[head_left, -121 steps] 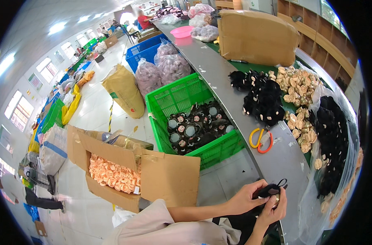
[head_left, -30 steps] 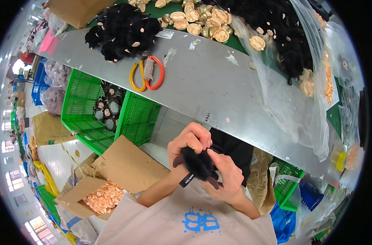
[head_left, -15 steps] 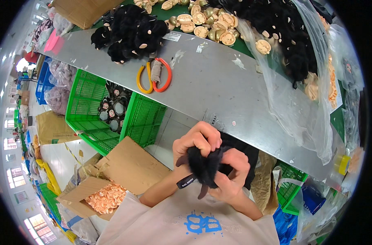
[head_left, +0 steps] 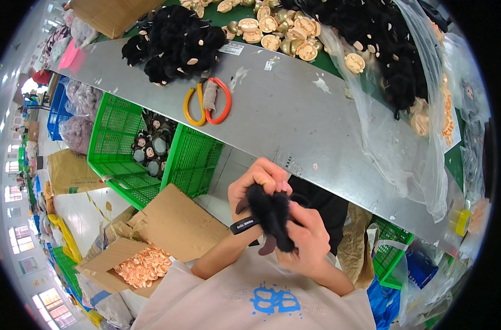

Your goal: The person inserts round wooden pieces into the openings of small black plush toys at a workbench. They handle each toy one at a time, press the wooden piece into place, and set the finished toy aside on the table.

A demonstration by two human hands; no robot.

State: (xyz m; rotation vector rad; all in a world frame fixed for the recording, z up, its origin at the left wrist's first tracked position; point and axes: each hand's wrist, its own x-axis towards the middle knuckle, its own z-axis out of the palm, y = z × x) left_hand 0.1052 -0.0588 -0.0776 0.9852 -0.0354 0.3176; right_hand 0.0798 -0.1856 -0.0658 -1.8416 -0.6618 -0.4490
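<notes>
A small black plush toy (head_left: 270, 212) is held close to the chest, just below the edge of the grey table (head_left: 300, 115), and is clamped between both hands. The left hand (head_left: 256, 184) is curled over its top with the fingers closed on the fur; the right hand (head_left: 308, 239) is wrapped around its lower side, thumb pressed in. A black label band (head_left: 245, 224) and a brown limb (head_left: 267, 246) hang from the toy; what exactly is being worked into it cannot be told, since the fur is covered by the fingers.

From here, the toy could be dropped if either grip is loosened, and it would likely fall toward the open cardboard box (head_left: 132, 258) of peach-coloured pieces (head_left: 145, 265) or the floor beside the green crate (head_left: 146, 159). The dangling band could be snagged or tugged loose by the fingers. Fur could also be pinched or pulled out where it is squeezed hardest. The scissors (head_left: 206, 102) lie well apart on the table, near the pile of black plush (head_left: 171, 41), so no risk is posed by them at present.
</notes>
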